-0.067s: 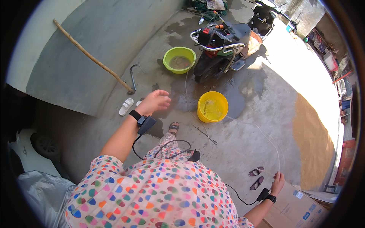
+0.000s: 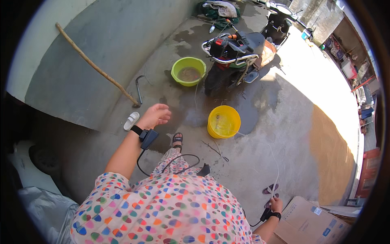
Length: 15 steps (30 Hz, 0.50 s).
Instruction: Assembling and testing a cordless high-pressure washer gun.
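My left hand (image 2: 154,116) is held out in the air at the left, its fingers apart and loosely bent, with nothing in it. At the lower right, my right hand (image 2: 275,204) is closed around a thin pale line (image 2: 277,175), either a cord or a narrow hose. This line runs up and then left, toward the yellow bucket (image 2: 212,132) on the ground ahead; its middle stretch is faint. Yellowish-looking liquid shows inside the bucket. Beyond it, a lime-green basin (image 2: 177,70) holds murky water.
A motorbike (image 2: 231,53) stands beyond the bucket on wet concrete. A wooden pole (image 2: 93,63) leans at the left wall, near a white sandal (image 2: 131,120). Dark slippers (image 2: 270,189) and a flat cardboard box (image 2: 310,223) lie at the right. A thin rod (image 2: 215,150) lies near my foot.
My right hand has drawn leftward and slightly down with the pale line. My left hand sits a little lower and farther left, as the whole view has shifted slightly.
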Available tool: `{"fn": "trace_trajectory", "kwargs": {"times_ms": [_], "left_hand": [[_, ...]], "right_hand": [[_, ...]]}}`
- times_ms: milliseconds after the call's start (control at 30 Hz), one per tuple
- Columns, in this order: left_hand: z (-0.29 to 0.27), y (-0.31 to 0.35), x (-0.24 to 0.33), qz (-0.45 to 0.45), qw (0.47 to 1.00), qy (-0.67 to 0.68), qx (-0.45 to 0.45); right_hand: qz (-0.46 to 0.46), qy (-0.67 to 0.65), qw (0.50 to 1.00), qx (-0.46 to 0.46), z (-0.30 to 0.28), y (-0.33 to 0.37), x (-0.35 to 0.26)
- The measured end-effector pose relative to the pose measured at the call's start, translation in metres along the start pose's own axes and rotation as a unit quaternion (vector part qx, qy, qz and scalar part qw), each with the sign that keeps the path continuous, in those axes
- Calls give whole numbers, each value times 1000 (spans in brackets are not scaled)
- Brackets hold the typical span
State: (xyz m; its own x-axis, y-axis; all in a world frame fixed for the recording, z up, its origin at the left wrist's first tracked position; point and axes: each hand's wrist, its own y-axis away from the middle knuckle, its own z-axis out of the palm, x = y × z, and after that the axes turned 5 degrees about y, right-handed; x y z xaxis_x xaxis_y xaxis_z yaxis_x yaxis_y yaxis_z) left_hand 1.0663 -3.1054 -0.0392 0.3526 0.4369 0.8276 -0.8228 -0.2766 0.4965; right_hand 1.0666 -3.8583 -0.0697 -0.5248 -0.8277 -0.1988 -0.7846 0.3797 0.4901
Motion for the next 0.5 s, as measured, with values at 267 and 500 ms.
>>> {"fn": "trace_trajectory", "kwargs": {"times_ms": [267,500], "left_hand": [[-104,-71,71,22,998,62,1],[-183,-145,153,65,994,73,42]], "right_hand": [[-44,-179,977,-107,151,-26,-185],[-297,-161,941,35,118,-73,-485]]}}
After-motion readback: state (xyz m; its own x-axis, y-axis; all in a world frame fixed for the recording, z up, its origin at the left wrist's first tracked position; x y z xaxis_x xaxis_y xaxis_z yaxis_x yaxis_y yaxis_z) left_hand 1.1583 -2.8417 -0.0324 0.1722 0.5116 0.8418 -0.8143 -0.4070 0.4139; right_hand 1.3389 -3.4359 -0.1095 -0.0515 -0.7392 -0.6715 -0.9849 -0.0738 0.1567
